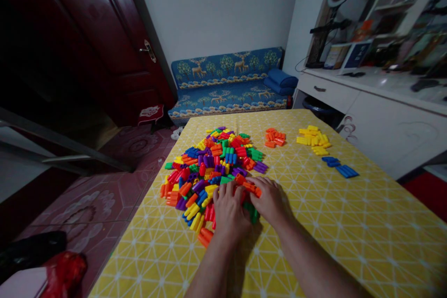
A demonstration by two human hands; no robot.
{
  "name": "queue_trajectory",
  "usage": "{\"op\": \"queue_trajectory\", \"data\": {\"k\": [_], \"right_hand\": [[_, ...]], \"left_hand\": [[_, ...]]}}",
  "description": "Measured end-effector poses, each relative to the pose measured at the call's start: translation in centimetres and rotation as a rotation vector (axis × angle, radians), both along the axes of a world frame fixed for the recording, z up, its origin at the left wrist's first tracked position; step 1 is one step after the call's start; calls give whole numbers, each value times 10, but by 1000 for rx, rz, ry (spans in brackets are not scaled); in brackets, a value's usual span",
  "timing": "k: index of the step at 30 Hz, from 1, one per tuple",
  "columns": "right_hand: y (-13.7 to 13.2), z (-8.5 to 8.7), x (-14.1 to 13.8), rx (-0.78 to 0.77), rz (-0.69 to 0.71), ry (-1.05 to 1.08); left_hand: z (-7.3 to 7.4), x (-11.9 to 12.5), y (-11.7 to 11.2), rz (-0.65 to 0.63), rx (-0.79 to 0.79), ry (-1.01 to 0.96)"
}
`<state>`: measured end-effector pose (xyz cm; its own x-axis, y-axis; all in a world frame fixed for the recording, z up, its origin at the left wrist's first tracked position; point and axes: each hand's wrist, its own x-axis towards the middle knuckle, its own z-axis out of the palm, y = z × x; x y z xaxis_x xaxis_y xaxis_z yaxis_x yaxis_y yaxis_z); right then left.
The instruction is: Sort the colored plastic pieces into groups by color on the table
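Note:
A mixed pile of bullet-shaped plastic building blocks (pixel 209 160) in red, orange, yellow, green, blue and purple lies on the table. At the pile's near right edge, my left hand (pixel 230 209) rests palm down on the pieces with its fingers a little apart; what lies under the palm is hidden. Close beside it, my right hand (pixel 269 198) has its fingers bent around orange building blocks (pixel 250 187). Green blocks (pixel 252 213) show between the two hands.
Apart from the pile lie small groups of orange blocks (pixel 275 137), yellow blocks (pixel 313 139) and blue blocks (pixel 340 167). A yellow patterned cloth (pixel 300 251) covers the table. Beyond stand a blue sofa (pixel 226 84) and, at right, a white cabinet (pixel 377 125).

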<state>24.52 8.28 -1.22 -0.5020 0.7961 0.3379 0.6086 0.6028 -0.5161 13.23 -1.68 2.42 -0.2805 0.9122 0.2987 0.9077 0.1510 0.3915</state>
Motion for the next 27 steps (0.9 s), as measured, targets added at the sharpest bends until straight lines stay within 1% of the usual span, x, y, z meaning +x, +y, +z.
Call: {"op": "queue_trajectory", "data": {"k": [5,6,8,10,12,14,16,18,21,23,25,27], "right_hand": [[3,-9,0,104,-2,-67],[3,-9,0,112,0,-61],[2,-7,-1,117,14,-21],[-1,-4,-2,120,12,81],[-3,-2,-3,99,3,247],[-2,-2,-2,1,-44,451],[8,-4,3,-157,-135,630],[31,-7,11,-306,-237,726],[87,-5,28,-426,-305,714],[131,2,36,-440,-323,675],[170,13,40,-419,-330,636],[196,24,40,-365,-322,617]], "left_hand": [[-14,-9,8,70,43,-1],[-18,-11,9,81,77,-19],[-25,-16,12,77,192,-90],[-31,-19,14,51,336,-202],[-35,-20,15,15,441,-323],[-37,-17,15,-24,469,-412],[-37,-14,16,-64,456,-454],[-37,-11,17,-80,440,-470],[-35,-9,19,-65,431,-481],[-35,-9,20,-63,429,-480],[-35,-10,20,-76,425,-471],[-36,-10,20,-84,417,-464]]}}
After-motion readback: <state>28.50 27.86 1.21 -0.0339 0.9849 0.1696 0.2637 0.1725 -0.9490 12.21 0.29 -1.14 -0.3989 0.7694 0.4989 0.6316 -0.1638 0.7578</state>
